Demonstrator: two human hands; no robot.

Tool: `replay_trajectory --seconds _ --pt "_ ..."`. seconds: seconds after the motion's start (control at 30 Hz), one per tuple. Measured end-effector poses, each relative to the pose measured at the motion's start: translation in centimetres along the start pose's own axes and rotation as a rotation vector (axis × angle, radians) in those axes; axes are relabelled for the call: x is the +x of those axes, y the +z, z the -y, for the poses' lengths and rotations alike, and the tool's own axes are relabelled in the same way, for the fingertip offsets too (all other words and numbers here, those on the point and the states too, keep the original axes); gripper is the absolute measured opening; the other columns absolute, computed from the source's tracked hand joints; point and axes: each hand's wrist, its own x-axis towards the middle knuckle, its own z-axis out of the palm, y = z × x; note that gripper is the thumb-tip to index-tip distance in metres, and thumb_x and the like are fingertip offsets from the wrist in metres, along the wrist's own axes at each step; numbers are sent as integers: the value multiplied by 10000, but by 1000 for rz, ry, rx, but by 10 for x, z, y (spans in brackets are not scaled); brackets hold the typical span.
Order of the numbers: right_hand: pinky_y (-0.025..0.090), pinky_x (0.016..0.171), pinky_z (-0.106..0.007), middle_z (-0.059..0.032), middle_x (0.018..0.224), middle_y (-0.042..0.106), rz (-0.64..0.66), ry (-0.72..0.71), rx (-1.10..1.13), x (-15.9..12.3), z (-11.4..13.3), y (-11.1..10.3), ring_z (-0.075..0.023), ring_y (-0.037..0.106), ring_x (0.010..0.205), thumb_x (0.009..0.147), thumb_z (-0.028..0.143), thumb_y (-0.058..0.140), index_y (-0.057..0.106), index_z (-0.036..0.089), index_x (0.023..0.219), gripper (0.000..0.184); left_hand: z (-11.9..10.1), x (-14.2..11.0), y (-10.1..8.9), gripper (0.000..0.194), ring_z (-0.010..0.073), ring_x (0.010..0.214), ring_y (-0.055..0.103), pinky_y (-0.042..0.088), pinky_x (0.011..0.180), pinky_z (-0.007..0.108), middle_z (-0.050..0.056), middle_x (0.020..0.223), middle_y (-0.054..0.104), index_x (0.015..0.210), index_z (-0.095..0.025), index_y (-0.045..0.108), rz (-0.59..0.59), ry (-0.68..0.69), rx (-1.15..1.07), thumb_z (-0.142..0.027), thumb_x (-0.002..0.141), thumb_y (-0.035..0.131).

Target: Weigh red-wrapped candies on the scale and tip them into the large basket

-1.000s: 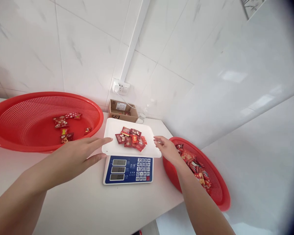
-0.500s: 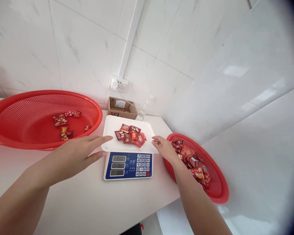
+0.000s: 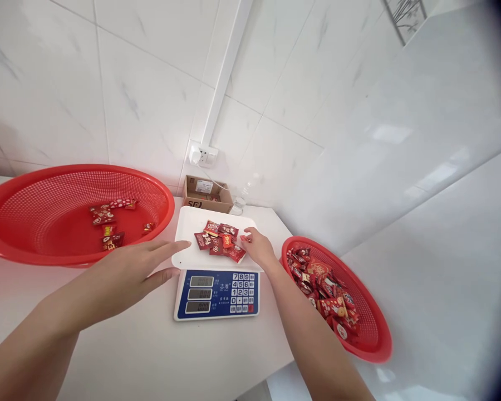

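Note:
Several red wrapped candies lie in a loose pile on the white pan of a digital scale, whose blue panel has keys and three small displays. My right hand is over the pan's right side, thumb and fingers pinched on a small red candy packet at the pile's edge. Beside the pan's left edge, my left hand is held with fingers stretched out and thumb apart, holding nothing. Its fingertips are near the pan's rim.
A large red mesh basket with a few packets stands on the left. Another red basket, holding many packets, is at the right. Behind the scale are a cardboard box and a clear glass-like object. A plugged socket is on the wall.
My right hand has moved left from the pan's right edge onto the pan and closed on a small candy packet. My left hand stays nearly in place. The view has tilted slightly upward.

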Motion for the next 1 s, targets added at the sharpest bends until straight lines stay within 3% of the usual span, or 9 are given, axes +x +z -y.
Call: replay_trajectory --seconds 0.17,0.3,0.43,0.6,0.87,1.0 --pt "474 828 -343 -68 1083 641 -244 -15 340 -16 -30 -14 -183 617 888 785 308 497 542 206 1146 378 -1 -2 -3 520 272 1226 515 517 883 433 -74 1399 480 1368 -489 298 2 -28 7 -627 867 317" --pt "489 838 -350 -106 1190 597 -319 72 505 -48 -57 -31 -190 613 923 780 404 493 533 176 1202 482 -2 0 -5 515 285 1232 508 505 897 456 -42 1409 473 1365 -471 317 44 -42 -8 -626 875 287" --pt "460 899 -364 -102 1219 602 -386 204 459 -82 -73 -45 -226 582 1052 799 439 468 556 182 1218 499 -3 2 -4 518 299 1220 515 514 870 439 -13 1408 476 1366 -448 333 55 -31 -9 -617 878 292" --pt "410 954 -428 -101 1165 638 -487 283 332 -108 -93 -58 -267 567 1077 792 482 460 600 197 1162 488 -4 3 -2 511 297 1233 503 515 865 423 -13 1400 484 1363 -447 337 60 -21 -5 -611 882 293" --pt "409 905 -481 -138 1137 648 -516 411 94 -124 -127 -66 -326 572 1038 789 558 395 615 180 1125 552 -4 4 1 522 286 1218 519 521 860 402 -13 1394 490 1374 -438 327 43 -10 17 -610 881 308" --pt "455 780 -481 -133 1143 655 -457 474 -40 -130 -139 -66 -355 601 978 796 575 379 613 216 1156 559 -7 3 0 506 274 1202 534 517 880 391 -12 1372 515 1366 -434 350 32 -11 -2 -593 886 317"
